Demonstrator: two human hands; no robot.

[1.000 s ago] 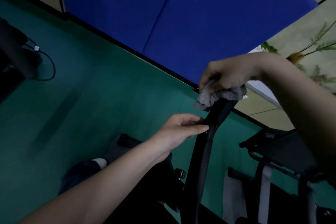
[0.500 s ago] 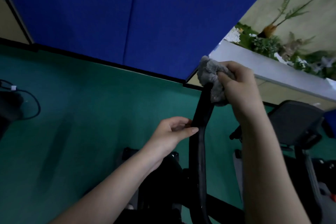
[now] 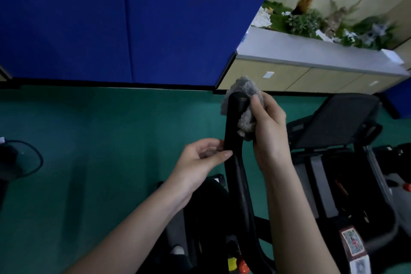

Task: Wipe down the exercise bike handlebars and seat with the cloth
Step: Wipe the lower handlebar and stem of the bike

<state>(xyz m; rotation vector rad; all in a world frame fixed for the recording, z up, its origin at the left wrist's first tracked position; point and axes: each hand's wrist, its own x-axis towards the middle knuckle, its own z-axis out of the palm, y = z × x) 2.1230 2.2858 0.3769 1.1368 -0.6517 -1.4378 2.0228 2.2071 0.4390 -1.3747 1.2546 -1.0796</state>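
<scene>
A black curved handlebar of the exercise bike rises up the middle of the view, its round end cap at the top. My right hand clutches a crumpled grey cloth wrapped around the bar's top end, on its right side and behind it. My left hand pinches the bar from the left, a little below the cloth, thumb and fingers on it. The seat is not in sight.
A second black machine with a grey strap stands to the right. A pale cabinet with plants on top runs behind it. Blue wall panels back the green floor. A black cable lies at far left.
The view has swung, so the bar now stands more upright. My right hand and the cloth have come round to the bar's right side, uncovering the end cap. My left hand stays on the bar.
</scene>
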